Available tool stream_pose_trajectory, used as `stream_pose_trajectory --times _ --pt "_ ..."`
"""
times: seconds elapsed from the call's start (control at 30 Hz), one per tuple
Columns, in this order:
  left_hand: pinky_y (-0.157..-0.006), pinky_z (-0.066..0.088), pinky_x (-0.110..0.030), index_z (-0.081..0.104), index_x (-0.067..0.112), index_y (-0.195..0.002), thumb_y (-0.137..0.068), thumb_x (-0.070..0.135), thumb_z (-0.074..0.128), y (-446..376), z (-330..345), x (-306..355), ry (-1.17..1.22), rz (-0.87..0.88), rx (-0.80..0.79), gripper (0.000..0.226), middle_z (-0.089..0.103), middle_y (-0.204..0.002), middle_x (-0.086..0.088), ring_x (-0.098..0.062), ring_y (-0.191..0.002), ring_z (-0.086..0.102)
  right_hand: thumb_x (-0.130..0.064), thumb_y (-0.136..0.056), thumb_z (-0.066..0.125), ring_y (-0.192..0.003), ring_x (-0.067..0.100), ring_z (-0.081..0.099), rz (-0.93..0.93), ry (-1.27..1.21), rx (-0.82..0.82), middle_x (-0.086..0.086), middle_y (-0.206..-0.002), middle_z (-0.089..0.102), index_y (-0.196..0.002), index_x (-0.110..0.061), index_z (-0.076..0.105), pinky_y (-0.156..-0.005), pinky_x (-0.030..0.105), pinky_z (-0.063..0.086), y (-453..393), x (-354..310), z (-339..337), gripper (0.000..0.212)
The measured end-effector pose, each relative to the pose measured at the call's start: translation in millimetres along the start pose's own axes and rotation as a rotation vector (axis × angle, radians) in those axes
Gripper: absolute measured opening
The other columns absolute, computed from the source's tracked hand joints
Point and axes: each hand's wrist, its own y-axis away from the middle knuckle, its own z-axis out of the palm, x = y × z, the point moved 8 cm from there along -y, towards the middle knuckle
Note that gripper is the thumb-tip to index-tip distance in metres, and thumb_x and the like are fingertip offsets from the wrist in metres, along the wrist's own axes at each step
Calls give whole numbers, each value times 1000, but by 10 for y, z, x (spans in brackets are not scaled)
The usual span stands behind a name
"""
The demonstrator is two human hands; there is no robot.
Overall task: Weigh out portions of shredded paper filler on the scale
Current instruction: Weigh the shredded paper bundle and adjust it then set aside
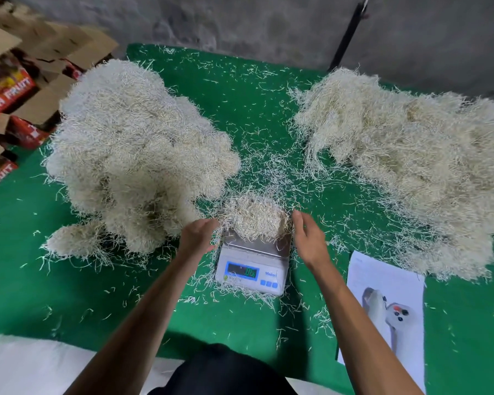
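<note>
- I see the portion of shredded paper filler (253, 216) heaped on the steel platform of the digital scale (253, 266), near the front middle of the green worktop (240, 89).
- The heap covers most of the platform; only its near strip shows bare metal.
- The display is lit, but I can't read the digits; they're too blurred.
- My left hand (198, 235) is at the heap's left side, fingers loosely curved and reaching into the fringe. I can't tell whether they pinch any strands, because the fingertips are lost in the paper.
- My right hand (308, 235) is at the heap's right edge, fingers relaxed and spread a little, tips just at the strands, holding nothing that I can see.
- A big left pile of filler (137, 155) sits just beside my left hand; a right pile (411, 166) spreads wide and runs out of view at the right edge.
- Between the piles a green lane runs back from the scale, littered with loose strands.
- A printed sheet (388, 309) lies right of the scale, its near end cut off by the picture's lower edge.
- Cardboard fruit boxes (15, 92) are stacked off the worktop's left edge, partly cropped.
- The bare worktop in front of the scale is the widest open room.
</note>
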Motion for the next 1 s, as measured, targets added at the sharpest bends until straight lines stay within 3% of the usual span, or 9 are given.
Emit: stream_pose_trajectory --times 0.13,0.27,0.37,0.6,0.67,0.77,0.83,0.9,1.0 --pt "-66 63 -41 57 25 -84 -93 51 62 92 5 54 -31 23 -20 28 55 -88 -3 -18 -83 56 -65 -105 28 -95 4 64 23 24 -14 24 -124 67 -146 -20 47 -65 13 41 83 77 20 63" --pt "-64 56 -32 60 24 -86 -93 51 62 181 17 91 48 -24 -22 28 50 -86 4 -15 -86 56 -61 -106 30 -110 18 63 19 -10 -25 14 -141 61 -144 -16 48 -96 37 50 118 43 33 61" --pt "-77 60 -44 58 22 -86 -96 44 61 214 42 105 67 -27 -45 25 47 -83 6 -14 -83 53 -58 -107 33 -92 0 57 16 -18 -16 7 -137 62 -144 -15 49 -89 30 46 140 20 29 59" --pt "-90 56 -56 50 22 -81 -100 31 59 305 32 167 114 -36 -30 22 46 -80 4 -12 -78 53 -51 -109 37 -69 -1 60 30 -41 6 -12 -85 64 -131 -22 55 -55 15 41 147 -17 69 41" --pt "-90 56 -58 58 16 -97 -100 29 59 302 42 176 142 -41 -21 13 49 -86 2 -13 -81 55 -47 -108 42 -67 3 65 54 -55 14 -11 -87 66 -119 -26 57 -52 18 47 103 -24 97 28" --pt "-83 59 -56 49 14 -140 -99 31 62 252 87 215 165 -77 20 45 49 -124 -6 -23 -104 60 -35 -107 50 -60 4 64 50 -93 89 -5 -91 68 -94 -40 51 -46 13 45 19 -134 120 14" --pt "-81 60 -54 44 22 -145 -101 36 59 195 197 322 115 -72 -12 49 48 -132 -7 -24 -108 59 -33 -107 51 -69 8 66 98 -162 129 1 -97 69 -103 -35 56 -54 19 53 -23 -175 164 6" --pt "-78 62 -47 42 26 -147 -102 43 53 108 342 389 52 -88 -49 49 49 -137 -11 -23 -107 57 -35 -107 50 -85 17 69 147 -163 92 4 -107 66 -132 -14 54 -70 32 62 -68 -203 275 33" --pt "-99 51 -47 40 29 -149 -101 61 40 36 636 470 -98 -71 -170 58 40 -153 -9 -26 -121 53 -33 -107 53 -68 15 65 198 -290 -108 3 -90 65 -144 -19 43 -54 26 56 -10 -221 588 41"
